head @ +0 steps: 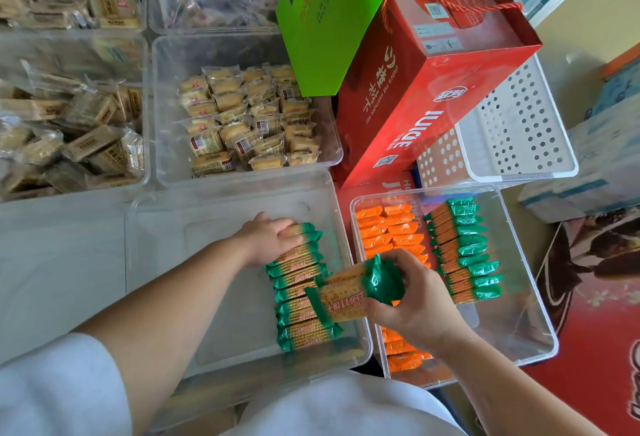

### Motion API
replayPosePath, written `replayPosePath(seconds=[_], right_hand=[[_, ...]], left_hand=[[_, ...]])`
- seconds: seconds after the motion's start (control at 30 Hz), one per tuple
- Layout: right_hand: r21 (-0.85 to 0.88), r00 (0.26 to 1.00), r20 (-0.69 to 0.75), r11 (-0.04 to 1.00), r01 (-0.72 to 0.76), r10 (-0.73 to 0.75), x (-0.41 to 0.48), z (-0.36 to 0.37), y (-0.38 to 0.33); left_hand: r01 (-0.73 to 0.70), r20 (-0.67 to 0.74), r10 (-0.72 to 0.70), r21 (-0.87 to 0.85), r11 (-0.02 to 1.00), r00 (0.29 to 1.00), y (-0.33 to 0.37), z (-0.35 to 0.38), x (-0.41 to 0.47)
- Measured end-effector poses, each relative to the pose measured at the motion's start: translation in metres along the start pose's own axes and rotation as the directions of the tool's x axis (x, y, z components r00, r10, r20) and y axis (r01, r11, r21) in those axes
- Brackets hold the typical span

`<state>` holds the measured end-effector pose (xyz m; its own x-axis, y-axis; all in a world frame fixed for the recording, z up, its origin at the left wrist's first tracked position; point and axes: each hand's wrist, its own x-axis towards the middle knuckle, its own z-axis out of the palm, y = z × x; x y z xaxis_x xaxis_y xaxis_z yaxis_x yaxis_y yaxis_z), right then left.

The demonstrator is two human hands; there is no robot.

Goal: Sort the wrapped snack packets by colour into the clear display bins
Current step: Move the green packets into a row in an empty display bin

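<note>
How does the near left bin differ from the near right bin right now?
The left bin holds one row of green packets only; the right bin holds orange packets and a green row. The left hand rests on the left bin's row; the right bin's green row lies untouched. Both are clear plastic.

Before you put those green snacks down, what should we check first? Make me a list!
1. Right hand grips the held green packets: ok.
2. Left hand rests on the green row, steadying it: ok.
3. Left bin has bare floor beside the row: ok.
4. Left bin holds only green: ok.
5. Right bin holds one colour: not ok, unsorted green packets sit beside orange packets.
6. Count of packets held: cannot tell.
</note>
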<state>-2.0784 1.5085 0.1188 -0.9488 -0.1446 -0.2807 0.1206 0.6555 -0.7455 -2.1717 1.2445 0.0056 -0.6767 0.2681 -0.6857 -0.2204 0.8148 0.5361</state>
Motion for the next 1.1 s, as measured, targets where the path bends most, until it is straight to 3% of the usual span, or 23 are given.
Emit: replayPosePath(seconds=[0.07,0.13,0.2,0.27,0.3,0.37,0.4,0.47,0.7,0.77,0.87,1.1], right_hand=[[0.008,1.0,-0.004,1.0,0.004,-0.003,0.005,0.0,-0.004],[0.003,1.0,-0.006,1.0,0.021,-0.021,0.014,0.001,-0.011],[-0.019,0.999,0.002,0.999,0.049,-0.049,0.027,0.003,-0.02],[-0.057,0.996,0.016,0.994,0.092,-0.091,0.044,0.008,-0.028],[-0.088,0.994,0.023,0.99,0.109,-0.107,0.053,0.01,-0.033],[-0.177,0.991,0.043,0.975,0.131,-0.126,0.074,0.017,-0.041],[-0.223,0.988,0.056,0.963,0.151,-0.142,0.084,0.021,-0.044],[-0.293,0.982,0.075,0.937,0.19,-0.175,0.101,0.028,-0.049],[-0.446,0.95,0.155,0.839,0.313,-0.272,0.131,0.051,-0.049],[-0.463,0.94,0.201,0.818,0.34,-0.277,0.133,0.055,-0.051],[-0.51,0.928,0.217,0.775,0.373,-0.304,0.141,0.056,-0.052],[-0.806,0.918,0.172,0.486,0.339,-0.356,0.143,0.064,-0.045]], left_hand=[[0.001,-0.099,0.019,0.198,0.98,0.995,-0.002,0.009,0.001],[-0.049,-0.286,0.113,0.221,0.974,0.951,-0.006,0.018,-0.004],[-0.121,-0.413,0.13,0.047,0.992,0.901,-0.008,0.023,-0.01],[-0.149,-0.432,0.046,-0.208,0.967,0.9,-0.007,0.025,-0.014],[-0.121,-0.396,-0.046,-0.388,0.914,0.917,-0.007,0.024,-0.017],[-0.052,-0.255,-0.208,-0.74,0.67,0.944,-0.009,0.019,-0.025],[-0.032,-0.194,-0.234,-0.83,0.556,0.953,-0.013,0.017,-0.027],[-0.026,-0.128,-0.179,-0.875,0.484,0.975,-0.023,0.016,-0.03],[-0.178,-0.204,0.043,-0.709,0.682,0.978,-0.021,0.003,-0.033],[-0.203,-0.26,0.044,-0.625,0.754,0.965,-0.02,0.001,-0.031],[-0.232,-0.33,0.032,-0.588,0.775,0.943,-0.019,-0.001,-0.027],[-0.155,-0.387,-0.068,-0.514,0.843,0.919,-0.014,0.007,-0.016]])
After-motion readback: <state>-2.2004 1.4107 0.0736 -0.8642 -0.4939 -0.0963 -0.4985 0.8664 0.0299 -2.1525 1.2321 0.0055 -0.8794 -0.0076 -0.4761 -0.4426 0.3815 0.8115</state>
